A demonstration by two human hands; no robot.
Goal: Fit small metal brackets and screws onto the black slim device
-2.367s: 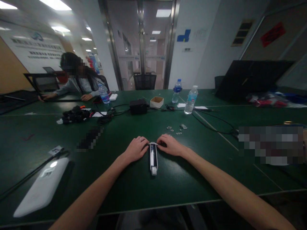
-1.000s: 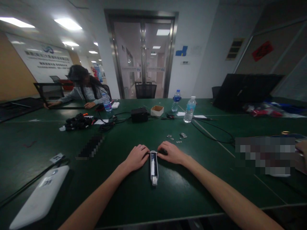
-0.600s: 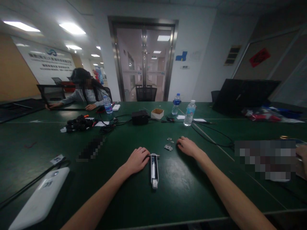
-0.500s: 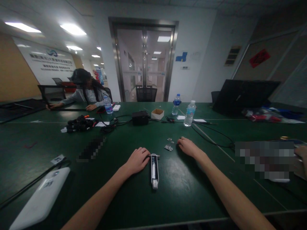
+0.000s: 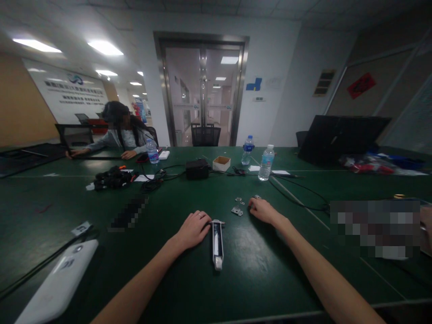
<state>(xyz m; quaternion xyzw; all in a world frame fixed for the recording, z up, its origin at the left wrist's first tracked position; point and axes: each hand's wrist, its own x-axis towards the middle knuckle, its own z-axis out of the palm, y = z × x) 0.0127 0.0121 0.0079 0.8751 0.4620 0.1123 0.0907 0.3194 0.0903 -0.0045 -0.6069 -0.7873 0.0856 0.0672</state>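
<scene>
My left hand (image 5: 195, 228) rests on the table with its fingers bent together at the cross pin of a long, narrow, white metal channel piece (image 5: 218, 245). That piece lies lengthwise, its blunt end towards me. My right hand (image 5: 263, 210) is lowered to the table with curled fingers; what lies under the fingertips is hidden. A small grey metal piece (image 5: 257, 196) shows just past its knuckles. Left of this hand lie a small metal plate with holes (image 5: 237, 211) and several tiny metal parts (image 5: 239, 200).
Beyond my hands stand an open small box (image 5: 222, 164), a black power adapter (image 5: 197, 169) and two water bottles (image 5: 266, 163), with cables around them. A white flat device (image 5: 62, 279) lies at left. A person (image 5: 123, 130) sits across the table; another person's hand shows at far right.
The camera view has tilted up slightly. My right hand has shifted slightly, and the small grey piece past its knuckles now shows. My left hand stays by the channel piece.
</scene>
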